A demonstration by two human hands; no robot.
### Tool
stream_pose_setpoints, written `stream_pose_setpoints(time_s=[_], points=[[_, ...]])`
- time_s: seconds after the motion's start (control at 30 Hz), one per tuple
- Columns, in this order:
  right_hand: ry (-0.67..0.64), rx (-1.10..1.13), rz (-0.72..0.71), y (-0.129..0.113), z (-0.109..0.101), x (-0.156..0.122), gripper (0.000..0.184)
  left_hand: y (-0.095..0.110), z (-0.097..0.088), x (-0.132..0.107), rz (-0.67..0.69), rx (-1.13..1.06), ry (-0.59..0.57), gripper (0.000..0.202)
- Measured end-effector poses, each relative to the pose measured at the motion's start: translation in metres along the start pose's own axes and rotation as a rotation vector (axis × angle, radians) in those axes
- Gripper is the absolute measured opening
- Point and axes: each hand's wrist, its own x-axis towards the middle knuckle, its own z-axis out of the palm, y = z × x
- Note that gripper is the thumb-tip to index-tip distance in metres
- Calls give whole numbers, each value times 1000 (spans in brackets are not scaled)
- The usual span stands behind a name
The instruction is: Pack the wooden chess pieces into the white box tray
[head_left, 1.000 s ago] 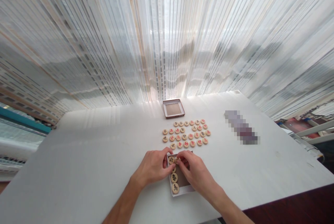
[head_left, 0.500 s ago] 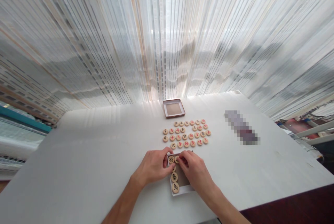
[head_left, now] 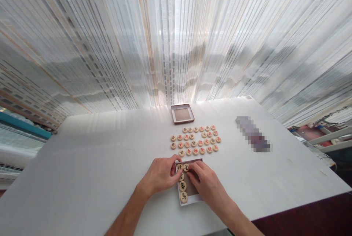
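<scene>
A shallow white box [head_left: 192,200] lies on the white table [head_left: 90,162] in front of me, with several round wooden chess discs [head_left: 183,191] inside along its left wall and far edge. My left hand [head_left: 161,174] curls against the box's left side, fingertips near the disc in the far left corner. My right hand [head_left: 205,181] rests over the box's right half, fingers bent, tips touching a disc [head_left: 186,167] at the far edge. Beyond the box, several more discs [head_left: 195,140] with red or black characters lie in rows on the table.
A brown-rimmed square lid [head_left: 182,113] sits past the rows, near the striped sheer curtain [head_left: 176,37]. A blurred dark object [head_left: 253,138] lies on the right. The table's near right edge [head_left: 302,206] drops to a dark floor.
My right hand has slid slightly toward me, uncovering a second disc at the box's far edge. The left hand has hardly moved.
</scene>
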Motion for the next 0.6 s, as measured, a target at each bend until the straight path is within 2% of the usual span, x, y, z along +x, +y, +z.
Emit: stream_pose_setpoints(time_s=[0.3, 0.6], points=[[58, -32, -24, 0, 5, 4, 16, -1, 0, 1, 8, -2, 6, 22], [-10, -3, -1, -5, -3, -8, 20, 0, -2, -1, -2, -28, -4, 21]])
